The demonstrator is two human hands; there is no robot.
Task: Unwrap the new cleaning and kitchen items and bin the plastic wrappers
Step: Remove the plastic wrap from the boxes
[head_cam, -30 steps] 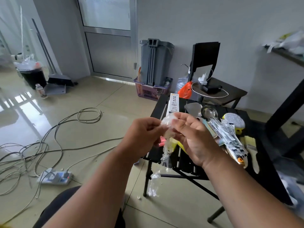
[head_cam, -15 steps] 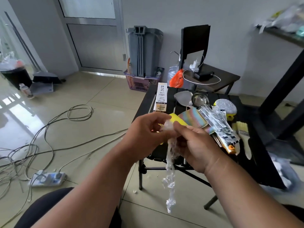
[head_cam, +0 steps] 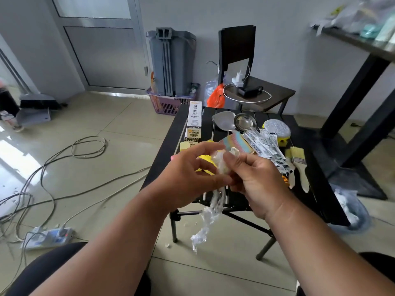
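Both hands are raised in front of the chest, above the near edge of the black slatted bench point(head_cam: 171, 146). The left hand point(head_cam: 190, 178) and the right hand point(head_cam: 254, 178) meet around a crumpled clear plastic wrapper point(head_cam: 221, 165). The left thumb and fingers curl onto the bunched upper part. The right hand's fingers close on it from the other side. A twisted tail of the same film hangs free below the hands, clear of the bench edge and above the floor. This two-handed hold appears intended to gather the film into a compact wad, so that no loose strand trails during disposal.

The remaining items lie on the bench beyond the hands:
- a tall white printed carton point(head_cam: 194, 122) along the left edge;
- two metal spoons point(head_cam: 233, 122) at the far side;
- a pastel striped cloth point(head_cam: 237, 142) just behind the hands;
- a bundle of clear printed packets point(head_cam: 267, 148) to its right;
- a pale-bristled wooden brush point(head_cam: 299, 165) near the right edge.

Open room: the tiled floor to the left is free except for grey cables point(head_cam: 64, 167) and a white power strip point(head_cam: 47, 237). A grey upright bin point(head_cam: 171, 63) stands against the far wall, well apart from the hands. Movement toward it must pass the left side of the bench and avoid the cables.
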